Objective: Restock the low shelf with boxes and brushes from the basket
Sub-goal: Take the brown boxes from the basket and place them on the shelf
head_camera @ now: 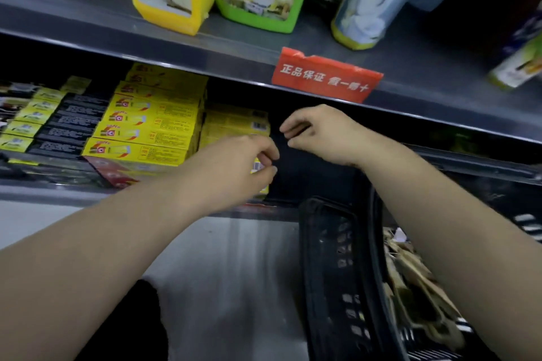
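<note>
Left hand (234, 167) against yellow box (259, 167)

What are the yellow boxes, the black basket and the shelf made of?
The yellow boxes look like thin printed cardboard: flat faces, sharp folded edges, slight gloss. The black basket seems to be moulded plastic, given its rounded rim and rows of slots. The shelf looks like grey painted metal, smooth with a dull sheen, though that is a guess.
</note>
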Motion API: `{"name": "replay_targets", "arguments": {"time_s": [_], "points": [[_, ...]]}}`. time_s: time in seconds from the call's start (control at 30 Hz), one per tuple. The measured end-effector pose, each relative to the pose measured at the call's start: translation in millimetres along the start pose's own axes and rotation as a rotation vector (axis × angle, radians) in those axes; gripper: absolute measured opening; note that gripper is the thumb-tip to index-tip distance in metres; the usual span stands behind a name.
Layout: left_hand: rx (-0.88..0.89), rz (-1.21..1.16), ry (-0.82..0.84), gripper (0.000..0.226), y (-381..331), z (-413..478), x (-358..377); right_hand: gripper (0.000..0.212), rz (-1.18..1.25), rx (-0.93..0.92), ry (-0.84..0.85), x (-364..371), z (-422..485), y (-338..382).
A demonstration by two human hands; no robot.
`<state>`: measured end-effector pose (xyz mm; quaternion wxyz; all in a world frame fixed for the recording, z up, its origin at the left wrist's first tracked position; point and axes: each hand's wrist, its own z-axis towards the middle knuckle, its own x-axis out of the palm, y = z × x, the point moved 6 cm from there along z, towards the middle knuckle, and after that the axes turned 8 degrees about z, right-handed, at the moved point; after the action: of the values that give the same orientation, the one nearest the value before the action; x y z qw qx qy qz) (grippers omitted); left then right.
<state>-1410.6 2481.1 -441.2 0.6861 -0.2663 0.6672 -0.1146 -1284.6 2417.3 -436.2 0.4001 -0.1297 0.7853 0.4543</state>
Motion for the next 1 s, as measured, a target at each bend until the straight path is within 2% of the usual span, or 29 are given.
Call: {"name": "replay_targets", "arguments": {"time_s": [0.2, 0.4, 0.5, 0.6, 0.7, 0.77, 0.87, 1.0], "points": [[0.347, 0.067, -0.016, 0.031, -97, -17, 7, 0.014, 0.271, 0.067, -0.175, -39, -136, -28], [0.553, 0.119, 0.166, 0.028, -180, -29, 57, 0.014, 0.284, 0.313, -0.052, -10, -208, -115], [0.567, 0.16, 0.259, 0.026, -195, -22, 85, 0.018, 0.047, 0.363, 0.097, 17, -215, -155], [0.548, 0.223, 0.322, 0.023, -192, -11, 107, 0.029, -0.227, 0.383, 0.335, 56, -208, -195], [0.536, 0.289, 0.316, 0.021, -186, 3, 118, 0.032, -0.353, 0.414, 0.479, 85, -190, -228], [0.538, 0.316, 0.278, 0.021, -183, 12, 118, 0.036, -0.404, 0.389, 0.464, 92, -171, -243], [0.541, 0.336, 0.232, 0.022, -180, 20, 117, 0.056, -0.462, 0.415, 0.397, 97, -138, -265], [0.526, 0.346, 0.198, 0.022, -178, 25, 116, 0.074, -0.255, 0.594, 0.376, 113, -114, -300]]}}
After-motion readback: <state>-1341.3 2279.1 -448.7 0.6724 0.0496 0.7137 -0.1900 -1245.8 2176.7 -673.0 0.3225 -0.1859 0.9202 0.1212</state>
